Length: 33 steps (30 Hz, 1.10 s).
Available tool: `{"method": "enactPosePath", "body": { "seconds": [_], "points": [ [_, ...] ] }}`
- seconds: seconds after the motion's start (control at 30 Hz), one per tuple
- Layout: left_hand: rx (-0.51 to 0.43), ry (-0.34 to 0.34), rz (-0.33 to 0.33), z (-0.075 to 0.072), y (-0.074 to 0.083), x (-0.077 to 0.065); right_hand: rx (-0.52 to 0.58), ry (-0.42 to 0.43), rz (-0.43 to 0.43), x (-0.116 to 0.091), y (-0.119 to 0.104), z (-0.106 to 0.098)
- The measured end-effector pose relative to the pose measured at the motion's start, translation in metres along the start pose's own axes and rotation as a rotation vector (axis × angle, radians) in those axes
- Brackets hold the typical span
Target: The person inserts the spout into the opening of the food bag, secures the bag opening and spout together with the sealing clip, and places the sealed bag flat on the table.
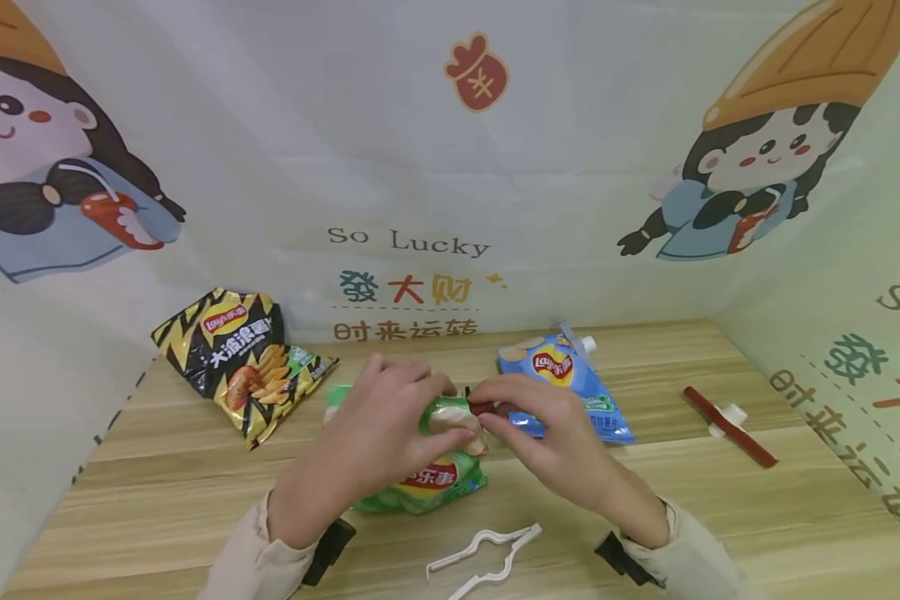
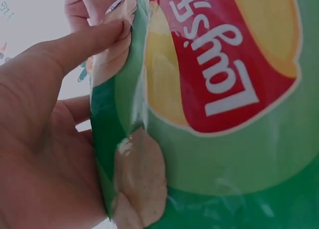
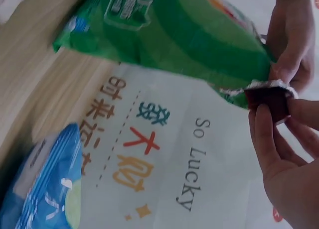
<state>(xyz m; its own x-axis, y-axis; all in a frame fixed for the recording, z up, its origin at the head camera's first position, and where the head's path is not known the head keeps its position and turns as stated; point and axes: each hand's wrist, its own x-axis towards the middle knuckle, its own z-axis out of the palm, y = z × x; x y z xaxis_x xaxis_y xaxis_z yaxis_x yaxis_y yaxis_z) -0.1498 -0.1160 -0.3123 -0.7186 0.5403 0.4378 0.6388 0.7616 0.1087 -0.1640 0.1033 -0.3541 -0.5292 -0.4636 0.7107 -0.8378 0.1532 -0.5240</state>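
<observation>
A green Lay's chip bag (image 1: 420, 493) is held up between both hands over the table. My left hand (image 1: 378, 421) grips it near its top edge, thumb pressed on the printed front (image 2: 224, 154) in the left wrist view. At the bag's torn-looking, silvery edge, the right hand (image 1: 566, 437) pinches a small dark red piece (image 3: 269, 104) between thumb and fingers. That piece looks like the end of a bag clip; the rest of it is hidden. An opened white hinged clip (image 1: 487, 554) lies on the table in front of the bag.
A black Lay's bag (image 1: 243, 362) leans at the back left. The blue Lay's bag (image 1: 558, 367) lies behind the right hand, with a grey-blue clip (image 1: 574, 340) across its top. To the right lies a dark red clip with a white spout (image 1: 729, 425). A printed cloth wall (image 1: 390, 175) encloses the table.
</observation>
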Motion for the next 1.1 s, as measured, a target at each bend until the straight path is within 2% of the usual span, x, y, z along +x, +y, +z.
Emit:
{"method": "enactPosePath", "body": {
  "seconds": [0.1, 0.27, 0.37, 0.43, 0.53, 0.73, 0.97, 1.1],
  "points": [
    [-0.024, -0.032, 0.0, 0.0, -0.001, -0.001, -0.004, 0.045, 0.026, -0.001, -0.007, 0.004],
    [-0.041, -0.041, -0.014, -0.002, -0.002, 0.0, -0.084, 0.153, 0.071, -0.001, -0.018, 0.004],
    [-0.049, -0.038, -0.01, -0.003, -0.003, -0.001, 0.009, 0.176, 0.166, -0.001, -0.022, 0.003],
    [-0.052, -0.038, -0.001, -0.003, -0.003, -0.002, 0.093, 0.159, 0.243, 0.0, -0.024, 0.002],
    [-0.061, -0.041, 0.01, -0.002, -0.004, -0.002, 0.112, 0.098, 0.321, 0.0, -0.024, 0.0],
    [-0.131, -0.049, 0.045, 0.006, -0.004, 0.002, 0.064, -0.01, 0.356, 0.0, -0.018, -0.006],
    [-0.198, -0.065, 0.074, 0.017, -0.007, 0.007, 0.043, -0.061, 0.39, 0.002, -0.012, -0.013],
    [-0.182, -0.046, 0.103, 0.023, -0.01, 0.007, 0.034, -0.087, 0.43, 0.003, -0.011, -0.016]
  ]
}}
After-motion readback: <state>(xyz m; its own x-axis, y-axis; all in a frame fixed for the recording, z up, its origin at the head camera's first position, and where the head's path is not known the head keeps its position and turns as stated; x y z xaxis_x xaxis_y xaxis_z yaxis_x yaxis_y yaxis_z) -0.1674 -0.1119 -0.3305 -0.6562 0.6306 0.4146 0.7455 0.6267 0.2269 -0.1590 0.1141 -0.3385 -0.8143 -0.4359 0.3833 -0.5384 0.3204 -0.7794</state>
